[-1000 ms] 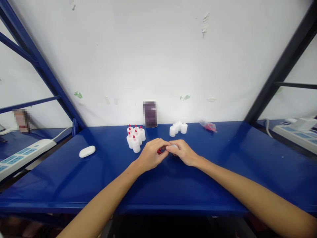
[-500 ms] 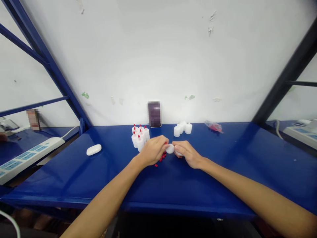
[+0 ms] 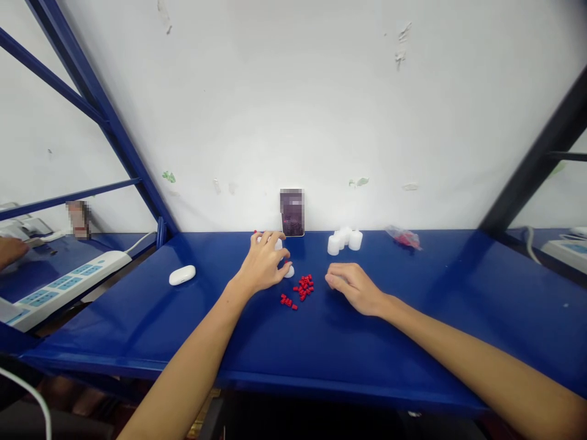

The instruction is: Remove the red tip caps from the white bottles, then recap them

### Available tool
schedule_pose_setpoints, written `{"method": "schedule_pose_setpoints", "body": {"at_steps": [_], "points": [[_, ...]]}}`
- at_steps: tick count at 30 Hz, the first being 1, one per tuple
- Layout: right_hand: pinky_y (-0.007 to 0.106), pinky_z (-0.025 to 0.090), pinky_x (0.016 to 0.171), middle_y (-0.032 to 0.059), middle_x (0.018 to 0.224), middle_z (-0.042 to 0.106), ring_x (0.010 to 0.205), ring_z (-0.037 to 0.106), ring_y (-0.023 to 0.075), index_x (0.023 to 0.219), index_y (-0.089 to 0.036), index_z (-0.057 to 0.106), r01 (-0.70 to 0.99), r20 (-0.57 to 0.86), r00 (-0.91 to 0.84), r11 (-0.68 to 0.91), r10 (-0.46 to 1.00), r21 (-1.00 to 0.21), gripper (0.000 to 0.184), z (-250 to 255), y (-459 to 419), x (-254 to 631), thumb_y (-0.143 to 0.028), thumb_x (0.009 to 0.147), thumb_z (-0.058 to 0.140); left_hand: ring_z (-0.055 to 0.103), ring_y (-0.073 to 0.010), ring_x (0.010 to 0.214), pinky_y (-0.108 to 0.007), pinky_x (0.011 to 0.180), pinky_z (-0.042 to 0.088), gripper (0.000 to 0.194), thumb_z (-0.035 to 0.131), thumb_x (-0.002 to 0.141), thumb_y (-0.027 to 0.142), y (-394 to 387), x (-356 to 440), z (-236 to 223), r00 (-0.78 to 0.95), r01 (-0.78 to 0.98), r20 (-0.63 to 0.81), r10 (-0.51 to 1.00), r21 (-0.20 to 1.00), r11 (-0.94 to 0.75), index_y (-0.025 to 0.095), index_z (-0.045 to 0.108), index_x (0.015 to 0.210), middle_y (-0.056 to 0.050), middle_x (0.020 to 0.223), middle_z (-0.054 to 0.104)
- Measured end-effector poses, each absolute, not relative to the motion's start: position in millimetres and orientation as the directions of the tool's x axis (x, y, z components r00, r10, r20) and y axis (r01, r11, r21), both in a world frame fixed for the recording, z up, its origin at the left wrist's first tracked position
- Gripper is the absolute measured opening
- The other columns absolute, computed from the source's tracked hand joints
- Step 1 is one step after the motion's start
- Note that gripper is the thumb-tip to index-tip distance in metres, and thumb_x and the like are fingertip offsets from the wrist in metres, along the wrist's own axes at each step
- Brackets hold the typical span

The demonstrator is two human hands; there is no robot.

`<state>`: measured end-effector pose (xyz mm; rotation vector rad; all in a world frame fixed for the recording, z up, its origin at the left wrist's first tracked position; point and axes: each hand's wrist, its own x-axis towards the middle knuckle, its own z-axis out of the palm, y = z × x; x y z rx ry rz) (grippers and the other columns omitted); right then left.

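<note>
My left hand [image 3: 266, 263] arches over the cluster of white bottles [image 3: 278, 244], fingers spread, and hides most of them. One red tip shows beyond the fingers. Beside the thumb is a small white rounded piece with a red tip [image 3: 289, 272]; I cannot tell whether the thumb touches it. Several loose small red caps [image 3: 303, 287] lie scattered between my hands. My right hand [image 3: 353, 287] rests on the blue table to their right, its fingers curled closed. Whatever it may hold is hidden.
Several plain white containers [image 3: 345, 239] stand at the back, right of a phone [image 3: 292, 212] leaning on the wall. Farther right lies a plastic bag [image 3: 404, 238] with red pieces. A white oval case [image 3: 182, 275] and a power strip [image 3: 73, 278] are at left.
My left hand has moved left from beside my right hand to the bottles, and its fingers have spread. The red caps are uncovered. White pieces no longer show at my right hand.
</note>
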<state>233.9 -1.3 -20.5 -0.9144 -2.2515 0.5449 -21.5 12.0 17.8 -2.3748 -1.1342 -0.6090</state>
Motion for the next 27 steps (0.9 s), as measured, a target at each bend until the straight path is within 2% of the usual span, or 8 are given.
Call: {"method": "schedule_pose_setpoints", "body": {"at_steps": [2, 5, 8, 12, 15, 18, 21, 27], "points": [[0.028, 0.035, 0.062, -0.0013, 0.062, 0.052, 0.058, 0.047, 0.0138, 0.065, -0.019, 0.047, 0.443, 0.392, -0.562, 0.665, 0.728, -0.601, 0.046, -21, -1, 235, -0.045, 0.100, 0.032, 0.050, -0.0298, 0.109, -0.052, 0.093, 0.032, 0.016, 0.059, 0.085, 0.030, 10, -22, 20, 0.537, 0.810, 0.610, 0.582, -0.179, -0.559, 0.020, 0.071, 0.087, -0.013, 0.119, 0.057], [0.027, 0.036, 0.063, -0.0017, 0.063, 0.054, 0.059, 0.049, 0.0139, 0.069, -0.020, 0.048, 0.415, 0.384, -0.571, 0.659, 0.726, -0.627, 0.045, -20, -2, 235, -0.045, 0.101, 0.030, 0.055, -0.0236, 0.090, -0.045, 0.086, 0.035, 0.025, 0.053, 0.090, 0.030, 6, -15, 22, 0.499, 0.810, 0.682, 0.535, -0.148, -0.567, 0.018, 0.068, 0.075, -0.009, 0.092, 0.064], [0.027, 0.036, 0.064, -0.0018, 0.065, 0.053, 0.061, 0.049, 0.0143, 0.073, -0.020, 0.049, 0.417, 0.386, -0.562, 0.653, 0.732, -0.631, 0.040, -19, -2, 234, -0.044, 0.100, 0.032, 0.056, -0.0178, 0.071, -0.037, 0.075, 0.039, 0.036, 0.046, 0.096, 0.030, 1, 0, 16, 0.589, 0.731, 0.602, 0.540, -0.112, -0.673, 0.017, 0.064, 0.069, -0.004, 0.067, 0.061], [0.027, 0.038, 0.067, -0.0011, 0.071, 0.054, 0.066, 0.050, 0.0150, 0.080, -0.020, 0.052, 0.363, 0.431, -0.504, 0.636, 0.749, -0.681, 0.036, -18, -1, 231, -0.043, 0.100, 0.034, 0.061, -0.0171, 0.077, -0.029, 0.067, 0.042, 0.029, 0.038, 0.100, 0.026, 0, 17, 2, 0.688, 0.657, 0.428, 0.585, -0.027, -0.753, 0.017, 0.065, 0.104, -0.005, 0.086, 0.066], [0.027, 0.039, 0.069, 0.0003, 0.077, 0.057, 0.072, 0.052, 0.0160, 0.085, -0.019, 0.057, 0.348, 0.429, -0.454, 0.598, 0.781, -0.722, 0.036, -20, 2, 230, -0.043, 0.100, 0.034, 0.061, -0.0176, 0.083, -0.028, 0.071, 0.045, 0.030, 0.035, 0.099, 0.020, 4, 20, -6, 0.676, 0.669, 0.372, 0.636, 0.053, -0.741, 0.017, 0.060, 0.116, -0.007, 0.096, 0.063], [0.028, 0.040, 0.070, 0.0003, 0.078, 0.057, 0.074, 0.053, 0.0167, 0.086, -0.019, 0.057, 0.354, 0.409, -0.448, 0.577, 0.795, -0.736, 0.036, -21, 4, 230, -0.042, 0.100, 0.035, 0.060, -0.0175, 0.090, -0.029, 0.080, 0.047, 0.031, 0.033, 0.099, 0.018, 8, 16, -11, 0.604, 0.650, 0.432, 0.670, 0.220, -0.727, 0.016, 0.061, 0.113, -0.007, 0.097, 0.062], [0.028, 0.039, 0.071, -0.0005, 0.076, 0.057, 0.073, 0.054, 0.0167, 0.084, -0.020, 0.057, 0.381, 0.405, -0.458, 0.587, 0.791, -0.714, 0.034, -21, 5, 230, -0.042, 0.099, 0.037, 0.059, -0.0163, 0.086, -0.029, 0.081, 0.047, 0.028, 0.036, 0.099, 0.019, 12, 13, -14, 0.466, 0.613, 0.542, 0.700, 0.373, -0.697, 0.017, 0.063, 0.103, -0.005, 0.092, 0.062], [0.028, 0.038, 0.071, -0.0005, 0.076, 0.057, 0.074, 0.054, 0.0170, 0.083, -0.020, 0.057, 0.406, 0.403, -0.470, 0.597, 0.786, -0.692, 0.033, -21, 4, 231, -0.043, 0.099, 0.038, 0.056, -0.0134, 0.072, -0.026, 0.071, 0.044, 0.021, 0.043, 0.095, 0.020, 16, 7, -14, 0.302, 0.568, 0.633, 0.712, 0.480, -0.668, 0.017, 0.064, 0.092, -0.002, 0.083, 0.063]]}}
